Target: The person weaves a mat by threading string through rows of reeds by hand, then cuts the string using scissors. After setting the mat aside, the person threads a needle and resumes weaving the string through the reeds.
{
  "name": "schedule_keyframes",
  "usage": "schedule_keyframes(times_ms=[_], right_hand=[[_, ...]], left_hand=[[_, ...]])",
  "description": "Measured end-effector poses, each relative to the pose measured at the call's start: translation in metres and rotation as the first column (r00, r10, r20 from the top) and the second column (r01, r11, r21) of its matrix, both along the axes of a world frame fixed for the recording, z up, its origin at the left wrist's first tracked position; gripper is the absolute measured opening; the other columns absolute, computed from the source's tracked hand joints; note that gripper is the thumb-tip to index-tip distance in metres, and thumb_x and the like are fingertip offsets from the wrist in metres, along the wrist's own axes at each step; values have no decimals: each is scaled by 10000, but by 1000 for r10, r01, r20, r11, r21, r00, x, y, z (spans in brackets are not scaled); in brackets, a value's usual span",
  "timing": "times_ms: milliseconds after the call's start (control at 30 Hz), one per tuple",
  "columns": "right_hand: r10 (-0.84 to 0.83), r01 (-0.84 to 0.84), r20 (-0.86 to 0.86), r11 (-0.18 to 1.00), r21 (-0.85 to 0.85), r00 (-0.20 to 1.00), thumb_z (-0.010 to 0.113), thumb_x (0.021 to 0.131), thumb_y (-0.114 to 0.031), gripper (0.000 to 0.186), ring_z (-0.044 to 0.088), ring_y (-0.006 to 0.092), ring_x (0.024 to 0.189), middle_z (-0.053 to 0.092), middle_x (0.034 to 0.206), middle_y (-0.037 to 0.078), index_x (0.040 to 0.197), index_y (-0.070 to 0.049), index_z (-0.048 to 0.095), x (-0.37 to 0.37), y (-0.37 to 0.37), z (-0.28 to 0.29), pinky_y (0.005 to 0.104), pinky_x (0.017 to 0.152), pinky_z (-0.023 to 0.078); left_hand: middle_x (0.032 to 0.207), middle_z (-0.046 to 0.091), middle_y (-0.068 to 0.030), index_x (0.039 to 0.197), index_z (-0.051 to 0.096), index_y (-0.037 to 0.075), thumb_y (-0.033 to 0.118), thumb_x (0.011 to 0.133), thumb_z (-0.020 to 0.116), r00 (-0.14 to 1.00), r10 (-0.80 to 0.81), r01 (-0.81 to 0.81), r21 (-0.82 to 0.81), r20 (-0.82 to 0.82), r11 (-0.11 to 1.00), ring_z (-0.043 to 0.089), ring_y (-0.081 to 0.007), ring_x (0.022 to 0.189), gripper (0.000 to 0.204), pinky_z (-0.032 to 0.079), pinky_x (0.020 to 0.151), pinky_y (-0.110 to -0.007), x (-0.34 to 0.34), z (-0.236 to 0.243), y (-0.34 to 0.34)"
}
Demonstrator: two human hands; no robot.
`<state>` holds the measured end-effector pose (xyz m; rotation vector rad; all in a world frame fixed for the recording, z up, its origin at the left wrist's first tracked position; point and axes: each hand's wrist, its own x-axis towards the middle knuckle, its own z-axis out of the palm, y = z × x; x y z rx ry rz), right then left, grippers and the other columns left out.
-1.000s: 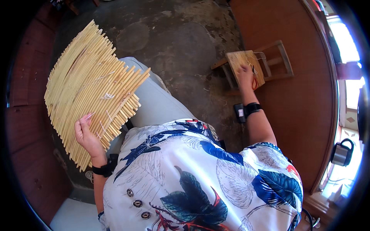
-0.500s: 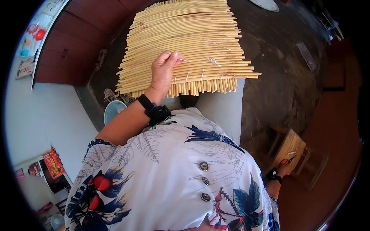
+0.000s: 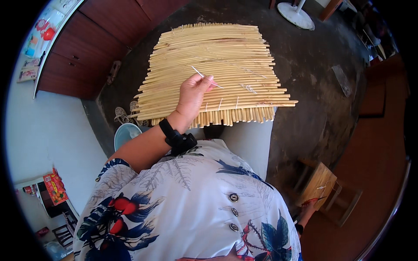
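Note:
My left hand [image 3: 193,93] is closed in a pinch on a long thin needle [image 3: 198,71], just above a mat of pale round stalks [image 3: 209,52]. This mat lies across my knees, its stalks running left to right. Short white stitches [image 3: 220,103] cross the stalks at its near edge, and a small tangle of white thread [image 3: 249,88] rests right of my hand. At the lower right, my right hand [image 3: 307,209] is at the red handles of scissors [image 3: 311,201] on a small wooden stool [image 3: 320,180]. Its fingers are too blurred to show their grip.
Beside my left leg is a light blue bucket [image 3: 126,134], with patterned shoes [image 3: 124,115] behind it. Dark red cabinets [image 3: 91,43] line the left wall. A round white stand base [image 3: 296,16] and a clear plastic piece [image 3: 342,80] are on the dark floor.
My view has tilted, so the mat appears lower. The needle in my left hand has turned, showing beyond both sides of the fingers. My right hand has drawn back slightly toward me.

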<state>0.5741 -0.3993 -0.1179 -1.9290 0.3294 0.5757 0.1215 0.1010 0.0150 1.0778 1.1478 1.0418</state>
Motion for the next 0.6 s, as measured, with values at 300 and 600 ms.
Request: schedule_keyframes(times_ms=[300,600], right_hand=[[546,-598,318,796,90,775,673,779,-103,255,485,94,590,504,724,-5,992,-53,542,-133,181,149,221,544,395],[922,-802,210,151,578,325,649,836,-278,348,539,131,698,561,770,43,1017,1,545,-255,319,177,250,614,438]], left_hand=[[789,645,-65,784,555,23,168,919,549,992,1,31,251,-126,968,617,-121,765,199,493,737,-243,1,-25,-5],[770,635,-55,792,605,17,169,904,568,995,18,-9,95,-94,995,606,-102,713,192,497,671,-220,4,-13,6]])
